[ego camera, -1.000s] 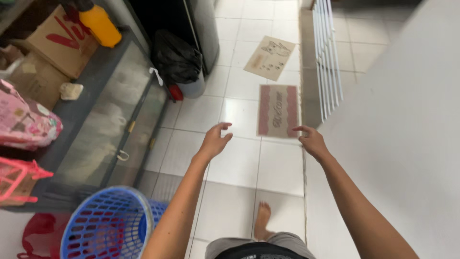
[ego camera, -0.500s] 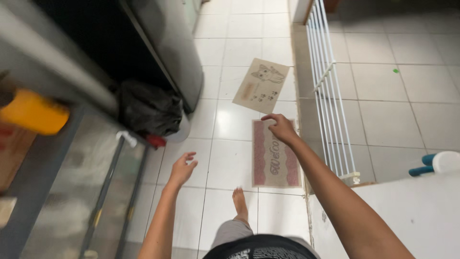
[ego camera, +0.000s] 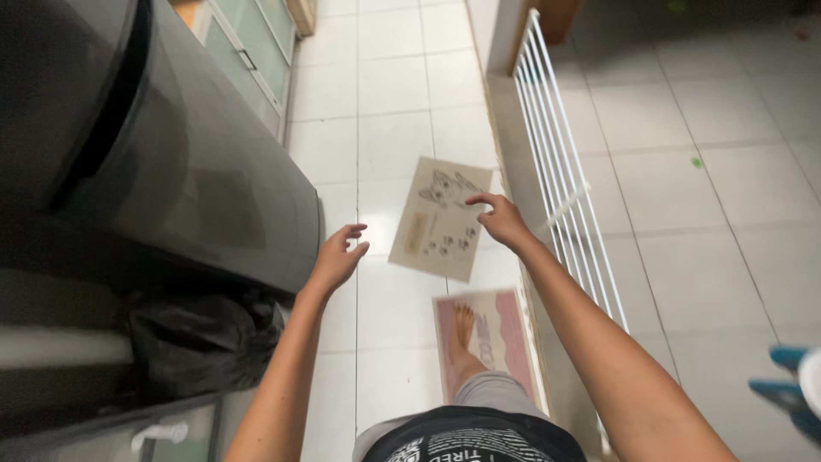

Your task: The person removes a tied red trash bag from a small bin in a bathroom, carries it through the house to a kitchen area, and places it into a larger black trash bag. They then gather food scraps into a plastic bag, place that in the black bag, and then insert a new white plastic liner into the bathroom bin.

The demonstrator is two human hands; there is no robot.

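Observation:
Both my arms reach forward over a white tiled floor (ego camera: 389, 145). My left hand (ego camera: 338, 257) is empty with fingers spread, close to the rounded corner of a large dark grey appliance (ego camera: 180, 171). My right hand (ego camera: 503, 220) is also empty, fingers loosely apart, hovering above the right edge of a beige floor mat with an animal drawing and paw prints (ego camera: 434, 231). It is near a white barred gate (ego camera: 552, 162). My bare foot (ego camera: 463, 329) stands on a pink and beige doormat (ego camera: 500, 338).
A black rubbish bag (ego camera: 201, 342) sits beside the appliance at the lower left. Glass-fronted cabinet doors (ego camera: 256, 43) line the far left. Beyond the gate lies a lower grey tiled floor (ego camera: 701, 197). A blue and white object (ego camera: 791, 385) shows at the right edge.
I have walked forward: the pink doormat, ahead of me before, is now under my foot, and the paw-print mat has come close. Both hands stay raised and empty. The basket and yellow jug have left view.

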